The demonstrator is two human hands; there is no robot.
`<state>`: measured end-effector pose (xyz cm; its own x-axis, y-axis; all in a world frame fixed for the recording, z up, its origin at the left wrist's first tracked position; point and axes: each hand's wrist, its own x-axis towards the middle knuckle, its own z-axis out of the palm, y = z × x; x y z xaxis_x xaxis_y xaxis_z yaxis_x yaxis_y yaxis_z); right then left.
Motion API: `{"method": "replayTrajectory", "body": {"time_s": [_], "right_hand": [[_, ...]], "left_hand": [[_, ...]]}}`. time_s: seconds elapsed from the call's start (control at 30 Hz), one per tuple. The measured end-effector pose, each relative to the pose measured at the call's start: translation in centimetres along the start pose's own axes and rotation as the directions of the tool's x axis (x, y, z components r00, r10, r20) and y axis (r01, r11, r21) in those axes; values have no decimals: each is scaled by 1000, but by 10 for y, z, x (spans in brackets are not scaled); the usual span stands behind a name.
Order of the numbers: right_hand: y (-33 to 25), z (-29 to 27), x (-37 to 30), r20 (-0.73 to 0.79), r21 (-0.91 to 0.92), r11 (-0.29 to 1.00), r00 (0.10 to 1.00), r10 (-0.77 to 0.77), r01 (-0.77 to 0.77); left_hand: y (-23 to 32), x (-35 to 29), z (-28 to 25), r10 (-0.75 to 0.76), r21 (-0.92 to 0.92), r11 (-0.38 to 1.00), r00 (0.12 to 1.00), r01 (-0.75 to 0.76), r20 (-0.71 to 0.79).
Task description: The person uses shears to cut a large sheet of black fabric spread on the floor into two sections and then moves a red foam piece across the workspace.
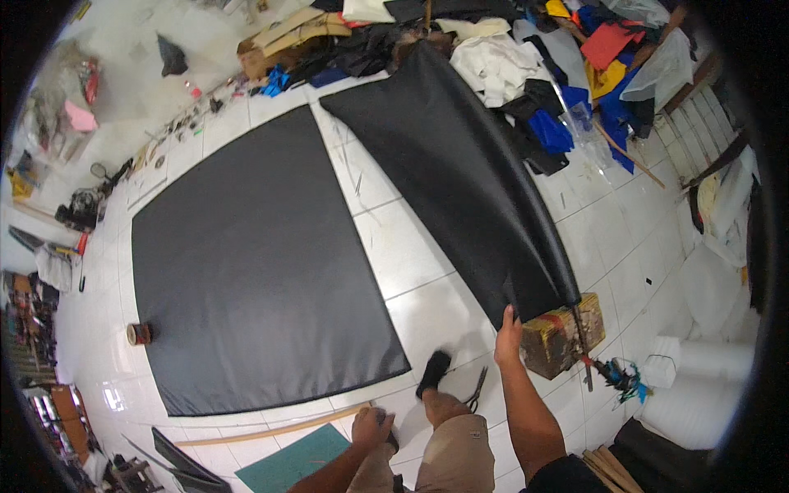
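Note:
My right hand (509, 337) is closed on the near corner of a black sheet (436, 172) that unwinds from a long roll. The roll is wound on a metal rod (582, 341), whose near end rests on a worn yellow-brown block (552, 338). To the left, a separate large black sheet (263, 263) lies flat on the white tiles. Beside my left knee, my left hand (372, 426) is curled; what it holds, if anything, I cannot make out. Between my right foot and right forearm lies a pair of scissors (477, 390).
A small can (140, 334) stands at the flat sheet's left edge. A wooden strip (271, 431) and a green cutting mat (300, 460) lie near me. Scraps of cloth and plastic (493, 66) are heaped at the back. A white roll (703, 361) lies at right.

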<state>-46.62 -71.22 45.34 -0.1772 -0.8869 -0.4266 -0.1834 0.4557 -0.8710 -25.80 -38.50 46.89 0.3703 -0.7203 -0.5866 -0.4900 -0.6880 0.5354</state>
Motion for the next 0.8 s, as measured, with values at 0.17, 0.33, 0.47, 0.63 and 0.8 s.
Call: {"method": "replayTrajectory", "body": {"time_s": [0.17, 0.33, 0.47, 0.63, 0.8], "right_hand": [[-24, -55, -32, 205, -431, 862, 959, -195, 267], [-97, -82, -82, 273, -355, 934, 959, 78, 25], [-197, -104, -57, 754, -330, 929, 639, 152, 168], [-298, -54, 1, 700, -497, 814, 693, 173, 299], [-328, 41, 15, 409, -800, 513, 908, 88, 311]], "left_hand": [[184, 188, -84, 9, -470, 883, 999, 10, 39], [368, 303, -153, -46, -852, 519, 997, 70, 53], [393, 327, -153, -123, -370, 926, 985, 71, -119], [404, 294, -145, -38, -465, 881, 967, -86, -253], [443, 288, -171, 66, -735, 658, 985, -162, -158]]}}
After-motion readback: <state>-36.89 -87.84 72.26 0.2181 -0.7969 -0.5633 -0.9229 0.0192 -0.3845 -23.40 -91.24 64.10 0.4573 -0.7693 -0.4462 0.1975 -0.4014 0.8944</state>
